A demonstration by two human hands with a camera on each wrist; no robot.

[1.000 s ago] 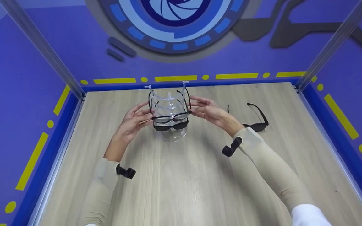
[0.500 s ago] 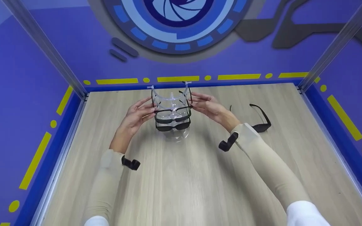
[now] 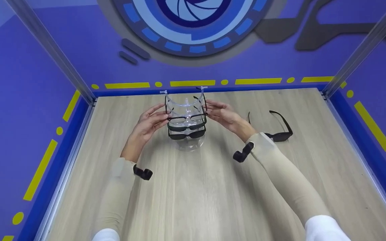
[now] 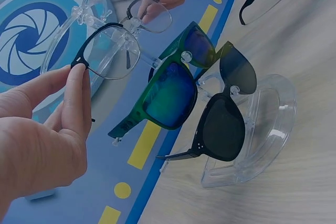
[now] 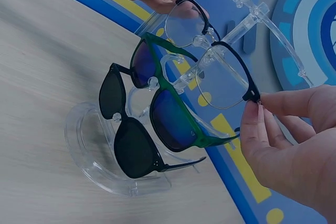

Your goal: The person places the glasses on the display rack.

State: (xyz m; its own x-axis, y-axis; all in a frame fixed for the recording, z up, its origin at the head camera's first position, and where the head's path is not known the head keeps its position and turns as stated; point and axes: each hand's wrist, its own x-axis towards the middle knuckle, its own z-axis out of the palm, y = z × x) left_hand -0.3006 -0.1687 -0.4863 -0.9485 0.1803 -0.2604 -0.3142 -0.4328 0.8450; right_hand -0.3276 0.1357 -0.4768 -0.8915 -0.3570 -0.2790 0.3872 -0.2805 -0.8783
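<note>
Both hands pinch a pair of clear-lensed eyeglasses (image 4: 96, 34) with dark upper rims. My left hand (image 3: 146, 125) has finger and thumb at one outer corner of the frame; my right hand (image 3: 228, 117) grips the opposite corner. The glasses' bridge is at the upper peg of a transparent display stand (image 5: 86, 145); whether its weight rests there I cannot tell. Below them on the stand sit green-framed sunglasses (image 4: 170, 95) with blue mirrored lenses. Lowest on it are black sunglasses (image 4: 223, 127) with dark lenses.
Another pair of dark sunglasses (image 3: 281, 136) lies with temples unfolded on the wooden table (image 3: 193, 194), right of the stand and beyond the right forearm. Blue printed panels (image 3: 79, 43) wall the table at the back and sides.
The clear-lensed eyeglasses have moved up and back, from in front of the green sunglasses to the stand's upper level. Both hands moved with them, keeping their pinch. The head view shifted slightly.
</note>
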